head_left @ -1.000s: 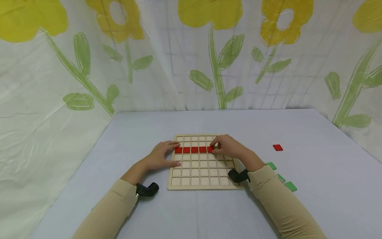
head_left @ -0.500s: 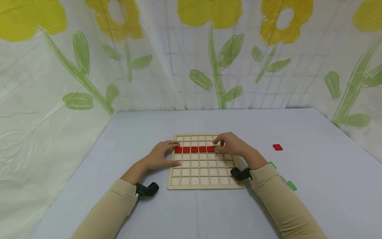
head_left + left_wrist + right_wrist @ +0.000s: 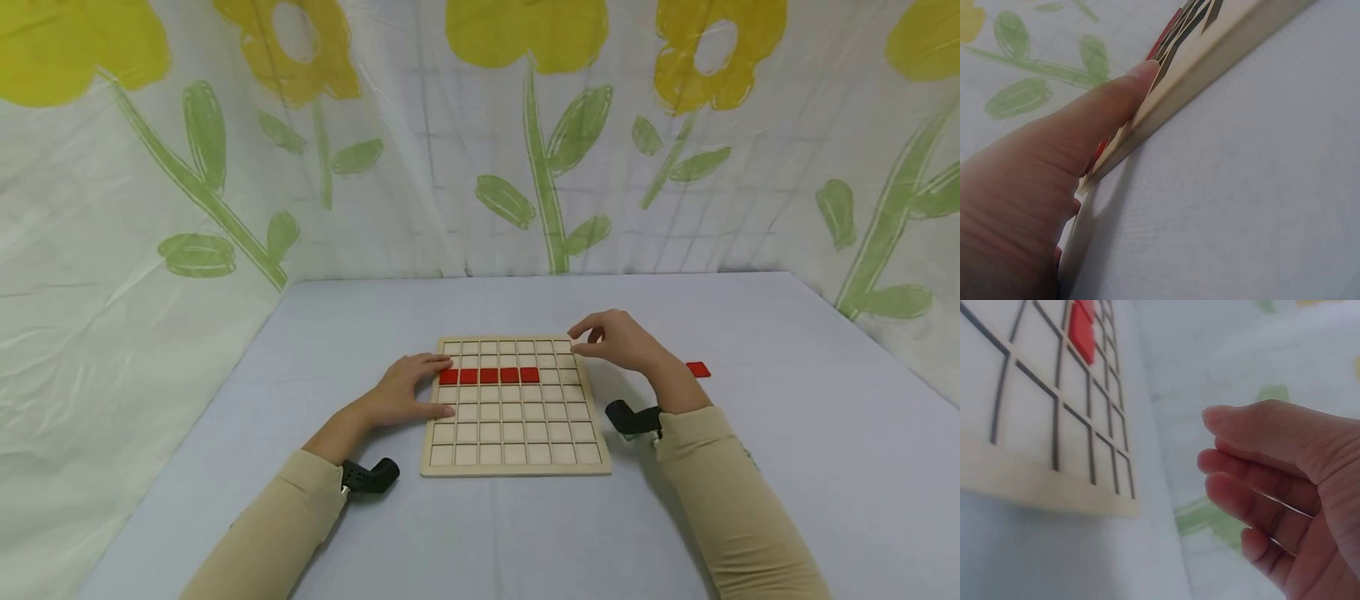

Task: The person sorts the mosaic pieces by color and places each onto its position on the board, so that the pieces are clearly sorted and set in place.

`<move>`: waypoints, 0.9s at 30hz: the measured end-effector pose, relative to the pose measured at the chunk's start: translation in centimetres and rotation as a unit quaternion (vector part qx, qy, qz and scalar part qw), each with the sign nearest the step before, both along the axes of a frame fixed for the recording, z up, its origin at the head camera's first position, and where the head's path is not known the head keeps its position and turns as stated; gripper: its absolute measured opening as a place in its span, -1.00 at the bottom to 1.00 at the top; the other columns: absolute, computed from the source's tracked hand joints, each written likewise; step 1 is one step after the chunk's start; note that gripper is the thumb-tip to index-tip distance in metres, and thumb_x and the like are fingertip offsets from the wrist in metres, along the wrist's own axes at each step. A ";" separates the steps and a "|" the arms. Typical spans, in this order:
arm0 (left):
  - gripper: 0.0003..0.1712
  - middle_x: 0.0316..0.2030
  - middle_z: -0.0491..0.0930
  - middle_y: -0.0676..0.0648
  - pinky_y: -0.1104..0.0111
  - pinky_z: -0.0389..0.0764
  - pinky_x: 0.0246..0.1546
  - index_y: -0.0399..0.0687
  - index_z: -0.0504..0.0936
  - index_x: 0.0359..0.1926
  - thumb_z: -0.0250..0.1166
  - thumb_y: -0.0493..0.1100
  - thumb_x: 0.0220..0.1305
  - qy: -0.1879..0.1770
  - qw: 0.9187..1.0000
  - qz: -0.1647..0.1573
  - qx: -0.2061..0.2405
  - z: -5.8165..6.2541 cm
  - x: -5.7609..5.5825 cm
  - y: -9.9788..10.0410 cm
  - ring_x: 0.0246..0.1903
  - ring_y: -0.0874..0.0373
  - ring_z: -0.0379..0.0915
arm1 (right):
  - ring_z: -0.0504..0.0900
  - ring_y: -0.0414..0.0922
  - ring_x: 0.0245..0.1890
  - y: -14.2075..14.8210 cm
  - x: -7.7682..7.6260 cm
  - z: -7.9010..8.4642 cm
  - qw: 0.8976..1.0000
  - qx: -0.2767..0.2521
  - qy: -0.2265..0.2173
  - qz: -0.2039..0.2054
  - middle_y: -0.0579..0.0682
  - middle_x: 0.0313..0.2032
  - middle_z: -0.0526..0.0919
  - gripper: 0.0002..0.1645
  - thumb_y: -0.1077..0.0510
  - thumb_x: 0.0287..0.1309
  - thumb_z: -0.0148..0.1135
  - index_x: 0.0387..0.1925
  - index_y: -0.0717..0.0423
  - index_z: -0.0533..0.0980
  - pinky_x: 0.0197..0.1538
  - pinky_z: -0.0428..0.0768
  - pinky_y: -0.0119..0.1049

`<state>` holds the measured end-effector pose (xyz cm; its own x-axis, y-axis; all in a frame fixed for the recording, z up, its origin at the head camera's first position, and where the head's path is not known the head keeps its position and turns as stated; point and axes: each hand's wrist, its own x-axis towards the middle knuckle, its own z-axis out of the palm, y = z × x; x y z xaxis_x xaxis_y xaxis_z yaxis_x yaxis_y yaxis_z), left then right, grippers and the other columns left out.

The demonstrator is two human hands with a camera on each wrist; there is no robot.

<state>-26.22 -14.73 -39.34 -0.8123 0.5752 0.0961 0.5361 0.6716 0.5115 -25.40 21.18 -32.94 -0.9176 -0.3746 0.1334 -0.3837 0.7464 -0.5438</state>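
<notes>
A light wooden grid board [image 3: 513,455] lies flat on the table, with a row of several red square tiles [image 3: 489,377] running from its left side in the third row from the far edge. My left hand [image 3: 397,392] rests at the board's left edge, fingers and thumb spread. In the left wrist view the thumb [image 3: 1110,97] lies over the board's rim. Off the board's far right corner hovers my right hand [image 3: 618,342], its fingers loosely bent. Nothing sits between thumb and fingertips of the right hand [image 3: 1272,469] in the right wrist view.
One loose red tile [image 3: 699,369] lies on the white table [image 3: 360,550], just beyond the right forearm and partly covered by it. A white curtain [image 3: 420,192] with painted flowers hangs behind the table. Dark wrist cameras stick out from both sleeves.
My right hand has left the last red tile of the row and moved up and right, off the board. The green tiles are now hidden by the right arm. The left hand stays put.
</notes>
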 end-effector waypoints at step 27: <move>-0.10 0.35 0.22 -0.10 -0.05 -0.14 0.41 -0.01 0.30 0.33 0.37 0.19 0.00 0.007 1.000 -0.004 -0.003 -0.1 -0.1 0.0 0.40 -0.07 -0.02 | 0.54 0.04 -0.08 8.1 1.5 1.6 0.989 -0.017 -0.048 -0.140 0.23 0.04 0.56 -0.46 -0.07 0.17 0.22 0.05 0.21 0.52 -0.09 0.51 -0.20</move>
<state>-26.34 -14.73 -39.42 -0.8063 0.5825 0.1033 0.5482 0.6701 0.5005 -23.86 29.23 -31.37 -0.9938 -0.1001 0.0489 -0.1095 0.7968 -0.5943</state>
